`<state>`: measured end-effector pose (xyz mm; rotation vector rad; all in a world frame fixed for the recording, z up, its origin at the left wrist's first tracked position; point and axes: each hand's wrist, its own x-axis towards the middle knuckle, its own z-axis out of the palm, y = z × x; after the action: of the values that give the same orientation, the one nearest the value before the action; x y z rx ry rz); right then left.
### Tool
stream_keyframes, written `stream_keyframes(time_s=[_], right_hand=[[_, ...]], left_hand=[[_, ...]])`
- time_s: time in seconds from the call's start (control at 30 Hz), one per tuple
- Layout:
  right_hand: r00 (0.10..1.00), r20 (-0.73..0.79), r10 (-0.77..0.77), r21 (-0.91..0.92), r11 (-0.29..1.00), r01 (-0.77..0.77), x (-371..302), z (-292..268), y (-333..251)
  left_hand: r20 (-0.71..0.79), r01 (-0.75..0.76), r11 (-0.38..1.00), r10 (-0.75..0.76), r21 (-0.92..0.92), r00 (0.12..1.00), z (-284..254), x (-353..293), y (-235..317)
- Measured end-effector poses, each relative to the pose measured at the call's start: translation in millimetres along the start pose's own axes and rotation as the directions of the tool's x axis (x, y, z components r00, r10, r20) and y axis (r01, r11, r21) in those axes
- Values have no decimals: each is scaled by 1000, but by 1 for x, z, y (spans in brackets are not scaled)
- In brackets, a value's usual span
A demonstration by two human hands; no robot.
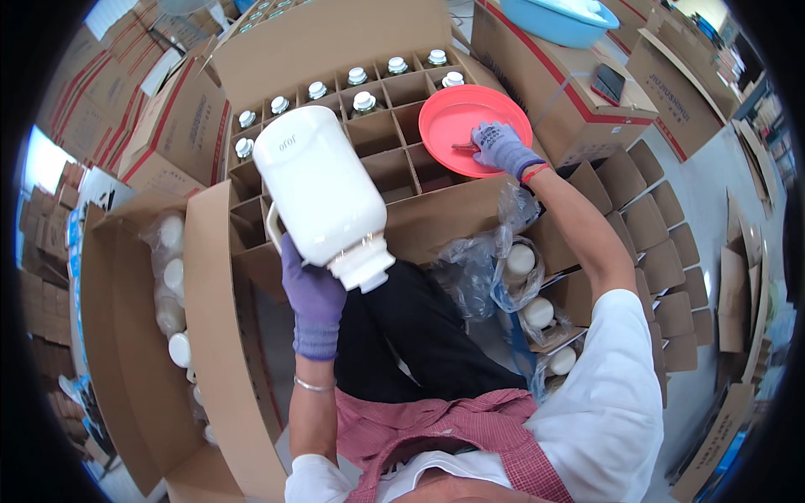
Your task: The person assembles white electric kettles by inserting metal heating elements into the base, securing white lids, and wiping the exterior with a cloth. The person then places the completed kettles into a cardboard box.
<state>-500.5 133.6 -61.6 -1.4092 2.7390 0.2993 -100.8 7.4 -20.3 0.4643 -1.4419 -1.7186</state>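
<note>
My left hand point(314, 289), in a purple knit glove, grips a large white jug point(323, 180) by its handle. The jug is tilted, its capped mouth pointing down toward me. My right hand point(503, 149), gloved in pale purple, reaches into a round red dish point(444, 121). Its fingers are closed on a small dark reddish piece, too small to name. Under the dish is an open divided carton point(377, 134). Bottles with white caps point(364, 102) stand in several of its compartments.
Left of me is an open carton point(134, 335) with white-capped containers in plastic. On my right, another carton holds bagged white-lidded containers point(537, 313) beside cardboard dividers point(662, 260). A blue basin point(558, 25) and a phone point(608, 84) rest on closed boxes.
</note>
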Motion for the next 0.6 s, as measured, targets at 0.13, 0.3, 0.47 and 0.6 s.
stream_keyframes(time_s=[0.13, 0.3, 0.47, 0.6], right_hand=[[988, -47, 148, 768, 638, -59, -15, -27, -3], [984, -136, -118, 977, -181, 113, -101, -105, -74], [266, -833, -485, -33, 524, 851, -162, -172, -91], [6, -693, -720, -444, 434, 784, -193, -194, -109]], left_hand=[[104, 315, 596, -361, -739, 927, -2, 0, -11], [50, -14, 940, -3, 341, 999, -41, -23, -39], [133, 93, 965, -129, 243, 983, -72, -24, 10], [192, 465, 875, -437, -133, 879, -69, -31, 47]])
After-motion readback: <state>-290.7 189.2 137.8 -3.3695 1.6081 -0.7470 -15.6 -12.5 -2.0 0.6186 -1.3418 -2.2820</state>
